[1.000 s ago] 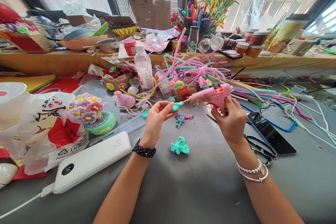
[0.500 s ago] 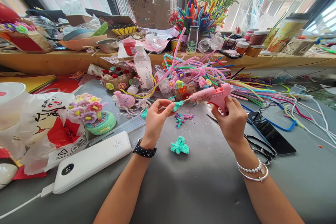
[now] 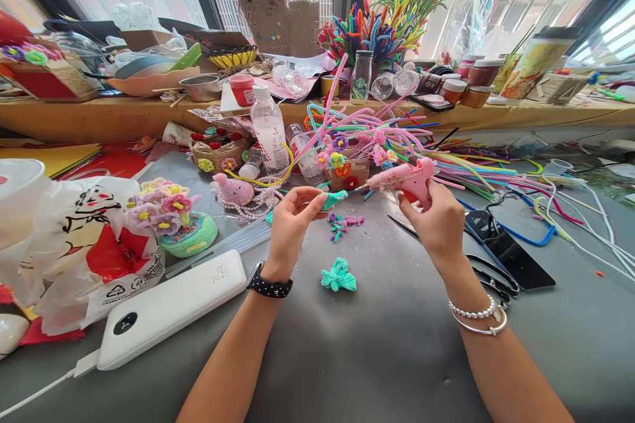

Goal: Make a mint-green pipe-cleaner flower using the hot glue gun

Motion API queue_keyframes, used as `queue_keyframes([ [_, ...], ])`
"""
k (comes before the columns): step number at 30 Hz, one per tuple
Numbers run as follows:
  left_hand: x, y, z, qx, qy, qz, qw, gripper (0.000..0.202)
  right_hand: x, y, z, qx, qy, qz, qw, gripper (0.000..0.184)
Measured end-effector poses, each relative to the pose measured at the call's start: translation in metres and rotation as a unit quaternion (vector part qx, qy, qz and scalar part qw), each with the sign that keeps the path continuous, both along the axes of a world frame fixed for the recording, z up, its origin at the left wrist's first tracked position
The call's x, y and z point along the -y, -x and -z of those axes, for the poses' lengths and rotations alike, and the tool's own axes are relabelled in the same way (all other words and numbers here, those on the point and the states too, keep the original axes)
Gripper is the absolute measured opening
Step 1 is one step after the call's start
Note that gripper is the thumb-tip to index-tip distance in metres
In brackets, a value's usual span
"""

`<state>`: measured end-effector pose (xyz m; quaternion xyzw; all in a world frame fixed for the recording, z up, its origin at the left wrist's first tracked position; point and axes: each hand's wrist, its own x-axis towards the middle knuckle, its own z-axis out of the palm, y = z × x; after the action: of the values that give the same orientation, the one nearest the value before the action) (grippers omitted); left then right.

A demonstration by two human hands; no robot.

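Observation:
Between thumb and fingers, my left hand (image 3: 296,218) pinches a small teal fuzzy piece (image 3: 335,199), which looks like bent pipe cleaner. My right hand (image 3: 439,215) is wrapped round the handle of a pink hot glue gun (image 3: 409,180). The gun's nozzle points left, a little apart from the teal piece's tip. Below them on the grey table lies a teal pipe-cleaner flower shape (image 3: 339,275). A small purple, pink and teal fuzzy cluster (image 3: 342,227) rests just beyond it.
At left are a white power bank (image 3: 173,310), a plastic bag (image 3: 99,244) and a yarn flower pot (image 3: 188,232). Scissors (image 3: 496,277) and a phone (image 3: 513,248) lie right of my right hand. Loose pipe cleaners (image 3: 476,175), bottles (image 3: 270,129) and a flower basket (image 3: 348,175) crowd the back.
The glue gun's nozzle has drawn back to the right, off the teal piece it was at. My left hand still pinches that piece, now turned slightly.

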<state>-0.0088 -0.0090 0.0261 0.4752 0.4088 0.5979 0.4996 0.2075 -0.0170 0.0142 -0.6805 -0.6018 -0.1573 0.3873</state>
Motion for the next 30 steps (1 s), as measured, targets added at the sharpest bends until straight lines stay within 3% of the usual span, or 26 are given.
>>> queue_keyframes([
  [5,-0.002,0.002,-0.002,0.019,0.029,0.010,0.999,0.025,-0.010,-0.021,0.005,-0.103,0.180,0.059,0.977,0.048],
  [9,-0.003,0.003,-0.001,0.033,0.057,0.032,0.997,0.024,-0.017,-0.033,0.010,-0.141,0.292,0.059,0.944,0.039],
  [12,-0.003,0.003,0.000,0.042,0.069,0.040,0.996,0.023,-0.020,-0.038,0.012,-0.111,0.336,0.066,0.933,0.036],
  [21,-0.003,0.005,0.001,0.016,0.068,0.079,0.994,0.023,-0.032,-0.049,0.029,-0.025,0.343,0.106,0.933,0.046],
  [24,-0.002,0.004,0.000,-0.030,0.067,0.092,0.993,0.025,-0.026,-0.041,0.022,-0.014,0.262,0.116,0.958,0.042],
  [25,-0.001,0.003,0.000,-0.048,0.066,0.097,0.992,0.026,-0.023,-0.036,0.017,-0.020,0.214,0.093,0.972,0.036],
  [27,0.001,0.001,-0.001,-0.084,0.060,0.122,0.987,0.026,-0.014,-0.020,0.007,-0.078,0.152,-0.048,0.984,0.031],
  [28,0.002,0.000,-0.001,-0.102,0.056,0.142,0.983,0.026,-0.010,-0.011,0.003,-0.126,0.151,-0.138,0.971,0.031],
  [30,0.004,-0.003,-0.001,-0.132,0.047,0.183,0.973,0.025,-0.001,0.008,-0.004,-0.184,0.207,-0.313,0.908,0.028],
])
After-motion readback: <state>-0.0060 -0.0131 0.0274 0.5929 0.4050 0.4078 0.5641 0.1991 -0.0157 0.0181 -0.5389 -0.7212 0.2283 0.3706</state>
